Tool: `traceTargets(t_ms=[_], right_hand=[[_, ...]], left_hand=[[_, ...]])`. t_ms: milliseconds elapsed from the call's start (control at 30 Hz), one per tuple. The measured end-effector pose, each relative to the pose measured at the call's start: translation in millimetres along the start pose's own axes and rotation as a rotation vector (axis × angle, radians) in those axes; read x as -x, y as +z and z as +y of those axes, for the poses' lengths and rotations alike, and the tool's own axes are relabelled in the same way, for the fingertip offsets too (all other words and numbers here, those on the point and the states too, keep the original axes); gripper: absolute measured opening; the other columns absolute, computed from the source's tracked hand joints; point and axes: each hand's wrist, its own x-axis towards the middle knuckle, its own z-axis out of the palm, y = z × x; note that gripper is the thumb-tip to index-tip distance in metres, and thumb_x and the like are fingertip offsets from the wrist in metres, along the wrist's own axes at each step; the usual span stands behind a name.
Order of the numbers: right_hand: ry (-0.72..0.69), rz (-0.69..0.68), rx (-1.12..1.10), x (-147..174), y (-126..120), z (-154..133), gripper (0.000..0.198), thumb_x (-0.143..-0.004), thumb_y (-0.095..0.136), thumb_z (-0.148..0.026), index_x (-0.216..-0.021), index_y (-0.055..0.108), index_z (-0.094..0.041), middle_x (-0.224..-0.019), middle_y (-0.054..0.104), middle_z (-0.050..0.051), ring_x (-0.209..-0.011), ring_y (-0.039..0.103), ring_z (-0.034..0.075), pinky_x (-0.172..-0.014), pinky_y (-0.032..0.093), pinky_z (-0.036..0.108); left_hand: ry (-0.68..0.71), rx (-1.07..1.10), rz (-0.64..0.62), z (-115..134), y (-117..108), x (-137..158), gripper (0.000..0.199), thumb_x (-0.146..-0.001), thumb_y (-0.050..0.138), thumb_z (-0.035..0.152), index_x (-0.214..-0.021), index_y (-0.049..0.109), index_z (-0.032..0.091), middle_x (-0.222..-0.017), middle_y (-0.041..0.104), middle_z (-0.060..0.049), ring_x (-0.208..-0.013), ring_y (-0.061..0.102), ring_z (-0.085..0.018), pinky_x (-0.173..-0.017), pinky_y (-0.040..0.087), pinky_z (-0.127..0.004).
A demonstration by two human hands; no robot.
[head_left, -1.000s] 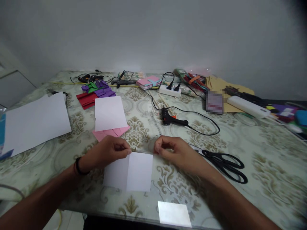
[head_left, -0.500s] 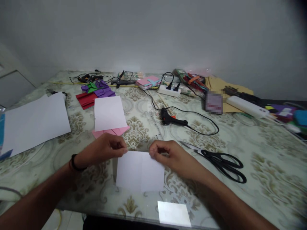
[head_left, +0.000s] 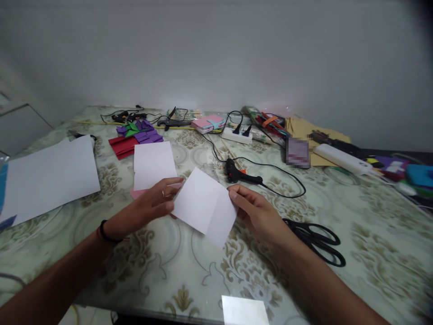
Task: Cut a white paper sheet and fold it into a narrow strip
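A floral counter [head_left: 158,282] is backed by a grey wall [head_left: 216,54]. Over it, one creased white sheet [head_left: 198,201] is pinched by the right hand [head_left: 255,210]; whether its edge is gripped by the left hand [head_left: 145,207] cannot be told. Two plugs [head_left: 238,129] are seated in a power strip [head_left: 228,134].

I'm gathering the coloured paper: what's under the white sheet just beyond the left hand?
Pink paper pokes out at the near edge of the white sheet. The sheet and left hand hide the rest; whether anything else lies underneath cannot be seen.
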Motion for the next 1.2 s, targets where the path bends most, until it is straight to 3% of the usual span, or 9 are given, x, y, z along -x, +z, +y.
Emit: traceTargets(t_ms=[133,367,467,533,633,767,900,1067,1200], right_hand=[[0.084,0.023,-0.117,3.4,10.9,-2.9,0.043,-0.073,0.085,-0.055,-0.074,0.058,-0.02,-0.068,0.049,-0.004,-0.06,0.042,0.013,-0.057,0.038,0.024],[0.139,-0.123,-0.031,11.8,25.8,11.6,0.039,-0.086,0.073,-0.054,-0.075,0.059,-0.02,-0.066,0.05,-0.004,-0.059,0.043,0.012,-0.058,0.036,0.025],[0.015,-0.179,0.229,15.1,28.5,11.9,0.036,-0.095,0.063,-0.054,-0.085,0.067,-0.019,-0.075,0.062,0.001,-0.071,0.055,0.016,-0.067,0.043,0.028],[-0.129,-0.141,0.397,19.0,26.4,6.8,0.036,-0.1,0.056,-0.053,-0.105,0.072,-0.021,-0.102,0.071,0.007,-0.095,0.064,0.023,-0.085,0.049,0.034],[-0.264,-0.132,0.415,27.8,18.7,-2.1,0.048,-0.103,0.048,-0.057,-0.139,0.061,-0.028,-0.144,0.061,0.009,-0.129,0.057,0.029,-0.111,0.043,0.045],[-0.257,-0.247,0.467,41.2,18.6,-3.1,0.08,-0.092,0.065,-0.063,-0.16,0.035,-0.035,-0.169,0.032,0.007,-0.152,0.035,0.036,-0.123,0.029,0.059],[-0.268,-0.25,0.706,49.2,33.2,3.6,0.091,-0.087,0.075,-0.044,-0.164,0.026,-0.033,-0.173,0.023,0.008,-0.158,0.021,0.036,-0.127,0.02,0.062],[-0.242,-0.221,0.671,50.1,38.8,-0.6,0.078,-0.093,0.067,-0.042,-0.161,0.031,-0.032,-0.169,0.032,0.009,-0.151,0.037,0.036,-0.125,0.027,0.063],[-0.181,-0.307,0.552,51.7,41.7,-6.4,0.097,-0.083,0.08,-0.043,-0.163,0.027,-0.031,-0.167,0.035,0.011,-0.15,0.039,0.037,-0.123,0.03,0.061]], left_hand=[[0.086,0.08,-0.078,-1.7,0.0,3.9,0.1,-0.078,0.086,0.051,-0.16,0.03,0.036,-0.159,0.047,-0.014,-0.128,0.059,-0.032,-0.09,0.059,-0.035],[0.147,-0.261,0.126,-1.6,11.4,6.0,0.054,-0.09,0.071,0.029,-0.142,0.058,0.023,-0.145,0.062,-0.012,-0.129,0.061,-0.031,-0.105,0.051,-0.036],[0.13,-0.244,0.145,-4.9,13.6,3.9,0.04,-0.094,0.062,0.025,-0.134,0.063,0.021,-0.137,0.068,-0.011,-0.122,0.065,-0.029,-0.097,0.054,-0.033],[0.1,-0.27,0.141,-6.4,13.9,1.9,0.037,-0.093,0.062,0.023,-0.129,0.065,0.02,-0.135,0.07,-0.01,-0.12,0.066,-0.028,-0.098,0.054,-0.034],[0.043,-0.36,0.183,-8.2,13.9,-0.6,0.039,-0.091,0.06,0.02,-0.13,0.065,0.021,-0.136,0.07,-0.01,-0.122,0.066,-0.027,-0.104,0.052,-0.037],[0.03,-0.482,0.253,-12.8,16.3,-0.6,0.046,-0.089,0.056,0.017,-0.135,0.061,0.019,-0.139,0.068,-0.011,-0.126,0.065,-0.027,-0.108,0.05,-0.041],[0.072,-0.502,0.239,-14.5,19.9,1.9,0.055,-0.087,0.062,0.02,-0.141,0.057,0.021,-0.145,0.064,-0.011,-0.134,0.06,-0.029,-0.115,0.046,-0.044],[0.055,-0.449,0.253,-7.3,21.8,3.0,0.056,-0.089,0.065,0.025,-0.144,0.053,0.022,-0.149,0.06,-0.011,-0.135,0.059,-0.031,-0.114,0.048,-0.045],[0.032,-0.356,0.233,1.0,27.6,7.9,0.061,-0.088,0.07,0.028,-0.146,0.05,0.022,-0.15,0.059,-0.013,-0.131,0.061,-0.032,-0.104,0.056,-0.041]])
